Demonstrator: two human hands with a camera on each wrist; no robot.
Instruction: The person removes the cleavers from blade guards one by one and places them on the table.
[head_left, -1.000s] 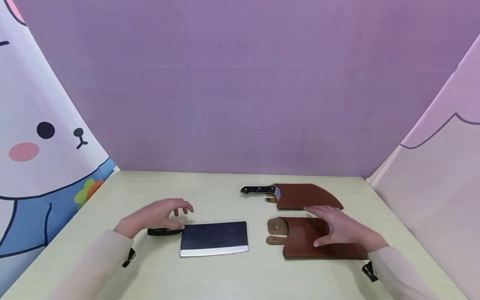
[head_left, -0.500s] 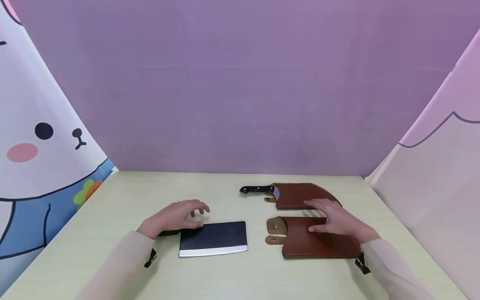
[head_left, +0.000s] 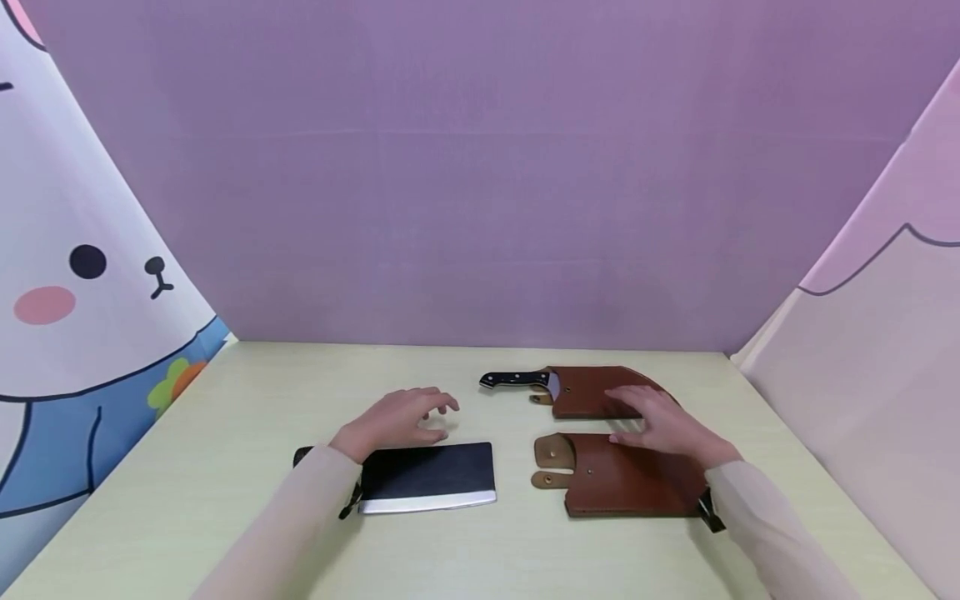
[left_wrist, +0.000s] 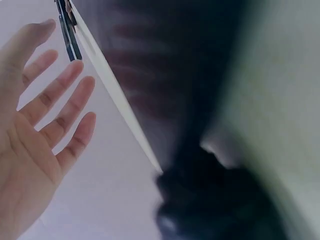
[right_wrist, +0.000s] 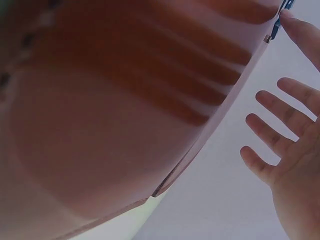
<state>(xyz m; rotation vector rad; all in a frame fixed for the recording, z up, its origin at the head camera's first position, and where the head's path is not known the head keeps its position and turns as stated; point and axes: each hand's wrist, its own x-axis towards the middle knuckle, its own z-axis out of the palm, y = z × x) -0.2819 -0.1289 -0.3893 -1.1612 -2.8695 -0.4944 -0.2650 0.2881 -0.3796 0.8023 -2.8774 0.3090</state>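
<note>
The left hand (head_left: 397, 422) is free of any load, its fingers loosely spread in the left wrist view; it hovers over the back of the cleaver (head_left: 435, 473), apparently not touching. The cleaver lies flat on the table (head_left: 450, 558) just below this hand, its silver edge turned toward the person and its dark spine under the fingers, so the hand is kept off the sharp side. Its black handle (head_left: 302, 454) points away past the wrist, partly hidden by the sleeve (head_left: 292, 525). The right hand (head_left: 667, 425) holds nothing either: its fingers are relaxed and parted above the nearer sheath (head_left: 630, 487), which lies flat beneath the palm. That sheath's straps (head_left: 553, 482), left of the thumb, lie loose, presumably because no handle stands in its mouth for them to close around. Beyond the right fingertips, the farther sheath (head_left: 600, 396) covers nearly all of the second knife (head_left: 517, 379), leaving its handle out on the left, likely so it can be gripped while the edge stays covered.
</note>
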